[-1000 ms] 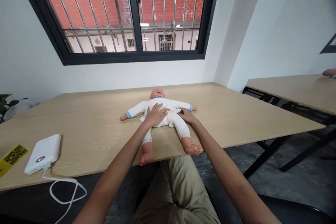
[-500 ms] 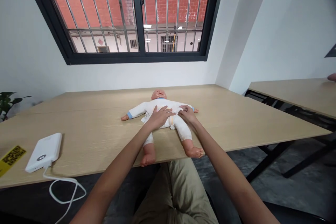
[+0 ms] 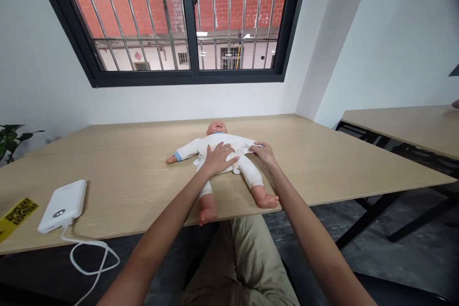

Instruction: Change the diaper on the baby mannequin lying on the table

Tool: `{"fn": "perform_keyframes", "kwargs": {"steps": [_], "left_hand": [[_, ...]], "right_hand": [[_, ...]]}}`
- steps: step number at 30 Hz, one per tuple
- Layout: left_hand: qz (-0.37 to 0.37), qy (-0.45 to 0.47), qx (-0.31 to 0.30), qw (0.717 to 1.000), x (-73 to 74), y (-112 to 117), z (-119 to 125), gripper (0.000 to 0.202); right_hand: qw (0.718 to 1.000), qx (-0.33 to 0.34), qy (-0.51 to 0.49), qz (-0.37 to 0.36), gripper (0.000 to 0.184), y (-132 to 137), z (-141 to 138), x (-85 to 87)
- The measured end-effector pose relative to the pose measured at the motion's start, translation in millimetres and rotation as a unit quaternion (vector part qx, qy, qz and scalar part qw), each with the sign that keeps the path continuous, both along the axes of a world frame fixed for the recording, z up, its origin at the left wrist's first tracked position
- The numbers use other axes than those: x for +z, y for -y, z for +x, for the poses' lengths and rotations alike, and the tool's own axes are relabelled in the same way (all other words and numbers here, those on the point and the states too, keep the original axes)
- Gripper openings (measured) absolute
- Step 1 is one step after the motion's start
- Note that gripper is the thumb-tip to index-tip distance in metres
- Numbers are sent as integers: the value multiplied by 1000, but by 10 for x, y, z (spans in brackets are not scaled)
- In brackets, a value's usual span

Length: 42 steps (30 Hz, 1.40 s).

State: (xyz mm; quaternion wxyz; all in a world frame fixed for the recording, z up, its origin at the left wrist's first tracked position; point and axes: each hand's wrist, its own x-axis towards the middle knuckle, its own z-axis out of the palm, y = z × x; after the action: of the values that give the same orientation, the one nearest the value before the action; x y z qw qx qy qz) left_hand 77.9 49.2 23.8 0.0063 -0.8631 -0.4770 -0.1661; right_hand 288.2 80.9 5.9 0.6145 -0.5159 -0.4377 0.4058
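Note:
A baby doll [image 3: 247, 168] lies on its back on the wooden table, its head away from me and its bare feet at the near edge. It wears a white outfit with light blue trim at neck and cuff. My left hand [image 3: 216, 158] rests flat on the doll's belly, fingers spread. At the doll's side on the right, my right hand [image 3: 264, 153] has its fingers bent together on the white clothing near the sleeve. It covers the doll's hand on that side. Exactly which bit of cloth lies between those fingers is hard to see.
On the left of the table [image 3: 136, 191] lies a white power bank [image 3: 63, 206] with a white cable [image 3: 93, 272] hanging over the edge. A yellow label [image 3: 16, 217] is beside it. A plant [image 3: 14, 141] stands far left, and a second table [image 3: 401, 126] at right.
My right hand has moved to the right, from the doll's waist out to its side by the sleeve. My left hand stays on the belly, its fingers spread a little wider.

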Motion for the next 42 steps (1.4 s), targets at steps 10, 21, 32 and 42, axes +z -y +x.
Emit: {"fn": "perform_keyframes", "kwargs": {"steps": [10, 21, 32, 42], "left_hand": [[7, -39, -2, 999, -1, -12, 92, 59], [35, -16, -7, 999, -55, -55, 51, 47], [14, 123, -59, 991, -79, -107, -113, 34], [61, 232, -33, 970, -144, -180, -171, 15]], "right_hand": [[978, 197, 50, 41, 37, -117, -325, 221], [975, 189, 69, -93, 33, -255, -588, 415], [963, 257, -10, -83, 2, -186, -557, 394], [953, 261, 115, 99, 29, -275, -536, 106]]}}
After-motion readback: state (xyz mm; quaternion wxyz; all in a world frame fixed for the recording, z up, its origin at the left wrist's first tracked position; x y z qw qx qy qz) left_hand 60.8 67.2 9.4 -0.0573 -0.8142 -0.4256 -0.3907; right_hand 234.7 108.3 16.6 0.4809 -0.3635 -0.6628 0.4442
